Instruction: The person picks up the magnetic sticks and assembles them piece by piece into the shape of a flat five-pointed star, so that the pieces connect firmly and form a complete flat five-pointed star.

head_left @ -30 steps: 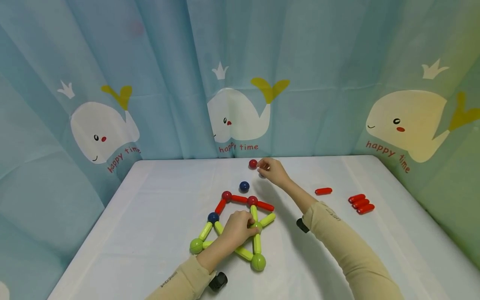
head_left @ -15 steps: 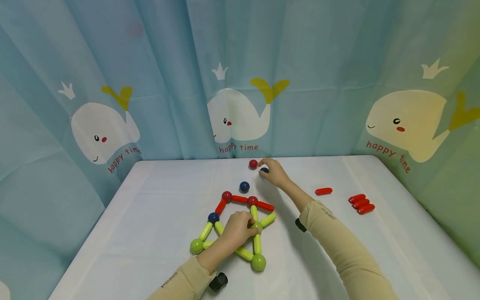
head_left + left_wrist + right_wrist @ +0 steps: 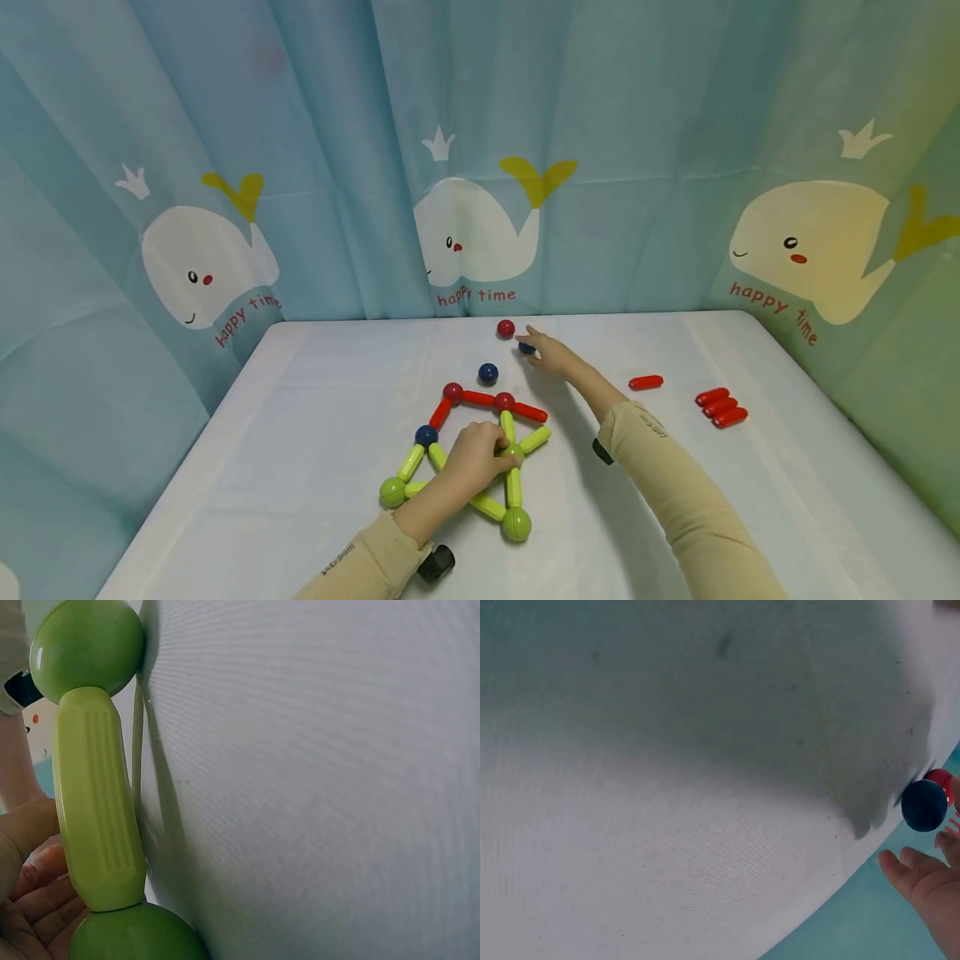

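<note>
My left hand (image 3: 474, 458) pinches a green ball (image 3: 513, 455) of a magnetic ball-and-stick figure lying on the table. Yellow-green sticks (image 3: 97, 799) join the green balls, and red sticks (image 3: 478, 398) form its far side with red balls (image 3: 453, 392) and a blue ball (image 3: 427, 435). At the table's far side my right hand (image 3: 553, 357) reaches over a loose blue ball (image 3: 527, 347), its fingers spread. In the right wrist view this blue ball (image 3: 924, 805) sits just beyond the fingertips; contact with the thumb is unclear.
Another loose blue ball (image 3: 488, 373) lies between the figure and the far edge. A loose red ball (image 3: 506, 329) is close to that edge. Several red sticks (image 3: 721, 407) lie to the right, one (image 3: 647, 382) apart. A whale-print curtain (image 3: 637, 125) stands behind the table.
The right hand's fingers were curled at the blue ball; now they are straighter and spread, with the hand slightly lower in view. The left hand and the figure have stayed put.
</note>
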`<act>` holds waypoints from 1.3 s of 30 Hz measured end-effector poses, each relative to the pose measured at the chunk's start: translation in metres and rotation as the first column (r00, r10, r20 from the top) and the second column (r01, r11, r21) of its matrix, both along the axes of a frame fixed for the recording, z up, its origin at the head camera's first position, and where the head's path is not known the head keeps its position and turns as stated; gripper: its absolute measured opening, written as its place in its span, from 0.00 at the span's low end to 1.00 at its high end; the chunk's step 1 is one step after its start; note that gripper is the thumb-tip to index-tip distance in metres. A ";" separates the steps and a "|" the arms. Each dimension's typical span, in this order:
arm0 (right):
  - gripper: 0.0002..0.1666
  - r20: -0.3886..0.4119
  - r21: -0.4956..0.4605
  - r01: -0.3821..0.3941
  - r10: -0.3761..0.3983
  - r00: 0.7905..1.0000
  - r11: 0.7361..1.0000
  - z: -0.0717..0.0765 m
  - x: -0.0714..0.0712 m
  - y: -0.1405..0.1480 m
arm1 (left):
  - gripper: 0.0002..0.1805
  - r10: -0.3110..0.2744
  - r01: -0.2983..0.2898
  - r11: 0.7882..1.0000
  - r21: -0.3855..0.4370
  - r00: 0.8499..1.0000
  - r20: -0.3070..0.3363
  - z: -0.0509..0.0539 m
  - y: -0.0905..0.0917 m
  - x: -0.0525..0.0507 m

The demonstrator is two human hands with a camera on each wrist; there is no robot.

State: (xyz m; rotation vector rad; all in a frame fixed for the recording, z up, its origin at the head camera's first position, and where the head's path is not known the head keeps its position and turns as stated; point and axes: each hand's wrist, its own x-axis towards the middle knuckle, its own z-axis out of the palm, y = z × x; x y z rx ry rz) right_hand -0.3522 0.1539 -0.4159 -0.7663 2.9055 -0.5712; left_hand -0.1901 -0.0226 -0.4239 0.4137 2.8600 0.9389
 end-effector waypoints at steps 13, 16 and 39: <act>0.16 -0.028 0.064 0.118 -0.116 0.993 0.991 -0.003 0.002 -0.005 | 0.08 0.011 -0.011 1.000 -0.013 1.000 0.003 0.000 0.001 -0.001; 0.15 -0.012 0.093 0.134 -0.134 0.991 0.987 -0.003 0.003 -0.004 | 0.09 0.016 -0.016 1.000 -0.014 1.000 0.005 0.001 0.002 -0.001; 0.16 0.024 -0.043 -0.023 0.024 0.999 0.999 0.013 0.045 0.013 | 0.09 0.013 -0.013 0.999 -0.045 1.000 -0.003 -0.001 0.002 -0.001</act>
